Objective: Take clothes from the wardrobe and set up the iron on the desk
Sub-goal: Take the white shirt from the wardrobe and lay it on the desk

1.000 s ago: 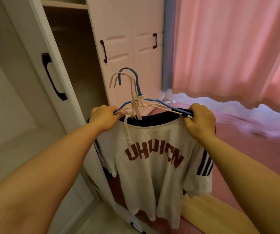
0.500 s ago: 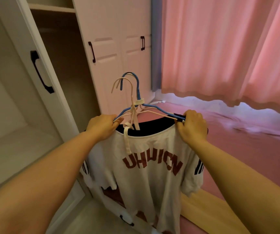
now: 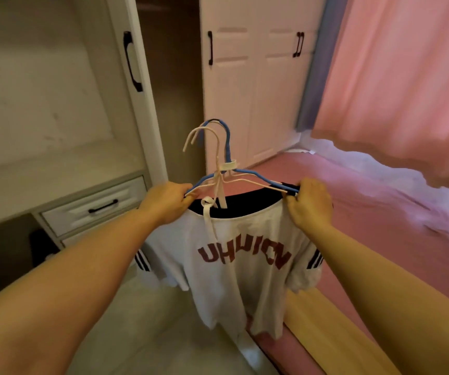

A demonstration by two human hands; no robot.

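Left hand [image 3: 168, 203] and right hand [image 3: 310, 204] each grip one end of the hangers [image 3: 224, 169] carrying the shirt [image 3: 239, 269], printed "UHUICN". Wardrobe [image 3: 234, 85] behind; drawer [image 3: 96, 209] left; curtain [image 3: 402, 85] right.

White T-shirt [image 3: 242, 269] held up on hangers in front of an open wardrobe [image 3: 136, 85].

The left hand [image 3: 168, 203] grips the left shoulder end of the blue hanger [image 3: 227, 147] and cream hanger [image 3: 210, 147]; the right hand [image 3: 310, 205] grips the right end. The shirt, with dark red lettering and a dark collar, hangs between them. A white drawer [image 3: 93, 209] sits left, pink curtain [image 3: 396, 77] right, above a pink bed [image 3: 380, 212].
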